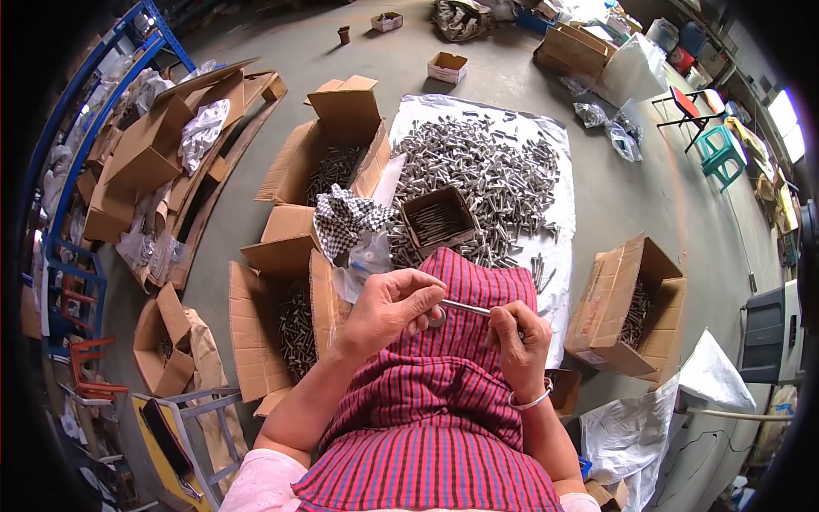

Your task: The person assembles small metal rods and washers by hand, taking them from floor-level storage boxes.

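Note:
My left hand [394,309] pinches one end of a slim silver bolt [465,307] between thumb and fingers. A round washer-like metal piece [437,319] shows just below those fingertips. My right hand [522,340], with a bangle at the wrist, is closed on the bolt's other end. Both hands are over my striped apron [426,461]. Beyond them, a heap of loose metal bolts [452,154] covers a white sheet [559,247]. An open small box [467,229] of long thin metal pieces stands at the heap's near edge.
On the left are two open cartons of metal parts, one far [286,162] and one near [247,328]; a checkered cloth [350,218] lies between them. Another parts carton [597,316] is at right. Farther out are a loaded pallet [230,171], a green stool [721,154] and a blue rack [64,188].

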`<state>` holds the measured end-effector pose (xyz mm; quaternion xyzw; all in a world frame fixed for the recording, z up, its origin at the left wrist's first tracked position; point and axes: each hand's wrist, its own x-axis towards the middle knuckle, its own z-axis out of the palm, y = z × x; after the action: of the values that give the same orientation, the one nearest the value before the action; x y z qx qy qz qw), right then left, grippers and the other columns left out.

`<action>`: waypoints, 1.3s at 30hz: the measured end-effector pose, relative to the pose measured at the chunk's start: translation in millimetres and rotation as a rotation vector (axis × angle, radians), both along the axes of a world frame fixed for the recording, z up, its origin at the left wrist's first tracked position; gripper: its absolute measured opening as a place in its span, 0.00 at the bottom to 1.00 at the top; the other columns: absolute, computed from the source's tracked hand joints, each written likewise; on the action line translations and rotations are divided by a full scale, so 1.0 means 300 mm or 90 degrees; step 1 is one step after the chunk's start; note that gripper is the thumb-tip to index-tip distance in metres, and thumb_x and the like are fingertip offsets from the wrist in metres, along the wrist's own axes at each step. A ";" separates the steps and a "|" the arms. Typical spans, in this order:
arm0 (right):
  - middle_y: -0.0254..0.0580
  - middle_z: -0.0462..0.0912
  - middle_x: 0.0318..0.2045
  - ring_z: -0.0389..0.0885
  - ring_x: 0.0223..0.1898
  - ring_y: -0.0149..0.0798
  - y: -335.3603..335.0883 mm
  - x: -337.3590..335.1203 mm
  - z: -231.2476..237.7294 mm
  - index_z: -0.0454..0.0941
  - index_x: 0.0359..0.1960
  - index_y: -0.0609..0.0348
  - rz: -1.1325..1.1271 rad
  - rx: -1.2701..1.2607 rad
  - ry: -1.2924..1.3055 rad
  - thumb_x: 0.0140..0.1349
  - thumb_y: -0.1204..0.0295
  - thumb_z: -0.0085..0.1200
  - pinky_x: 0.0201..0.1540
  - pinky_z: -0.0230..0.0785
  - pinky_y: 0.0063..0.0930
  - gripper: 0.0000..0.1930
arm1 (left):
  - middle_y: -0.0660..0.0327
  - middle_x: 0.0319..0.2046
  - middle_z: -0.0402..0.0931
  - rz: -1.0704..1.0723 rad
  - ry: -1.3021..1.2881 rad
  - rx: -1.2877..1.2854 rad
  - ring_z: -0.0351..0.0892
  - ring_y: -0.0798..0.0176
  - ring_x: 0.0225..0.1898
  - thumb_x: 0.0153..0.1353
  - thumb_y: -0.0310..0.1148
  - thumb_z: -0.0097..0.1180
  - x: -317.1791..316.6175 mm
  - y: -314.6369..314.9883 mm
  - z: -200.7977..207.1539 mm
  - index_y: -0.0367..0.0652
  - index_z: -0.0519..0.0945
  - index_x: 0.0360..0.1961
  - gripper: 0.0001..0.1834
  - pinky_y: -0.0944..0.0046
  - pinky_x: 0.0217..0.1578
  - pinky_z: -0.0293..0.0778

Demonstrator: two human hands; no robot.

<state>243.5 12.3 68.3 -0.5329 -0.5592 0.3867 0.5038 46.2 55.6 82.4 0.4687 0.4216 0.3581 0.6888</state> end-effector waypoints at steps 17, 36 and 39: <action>0.35 0.75 0.18 0.63 0.10 0.20 -0.028 -0.009 -0.087 0.70 0.27 0.57 0.171 -0.457 0.544 0.65 0.60 0.43 0.10 0.48 0.11 0.15 | 0.65 0.28 0.72 0.053 0.201 0.405 0.70 0.75 0.27 0.42 0.25 0.68 0.034 -0.086 0.033 0.38 0.78 0.40 0.20 0.75 0.27 0.67; 0.34 0.75 0.19 0.63 0.14 0.19 -0.078 -0.017 -0.029 0.70 0.29 0.61 0.023 -0.200 0.354 0.61 0.73 0.50 0.15 0.51 0.12 0.06 | 0.63 0.38 0.76 0.074 -0.034 0.057 0.73 0.77 0.34 0.48 0.18 0.61 0.014 -0.113 -0.010 0.38 0.74 0.44 0.20 0.78 0.35 0.70; 0.32 0.75 0.17 0.65 0.15 0.18 -0.055 -0.012 -0.029 0.70 0.27 0.61 -0.023 -0.101 0.207 0.62 0.71 0.50 0.16 0.52 0.12 0.08 | 0.69 0.31 0.75 0.075 -0.110 0.068 0.71 0.80 0.32 0.47 0.20 0.63 0.027 -0.082 -0.031 0.38 0.76 0.43 0.19 0.78 0.36 0.70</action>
<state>239.8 -4.1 59.6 -0.5112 -0.4284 0.5014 0.5511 54.4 31.0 73.2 0.4464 0.3678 0.4587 0.6746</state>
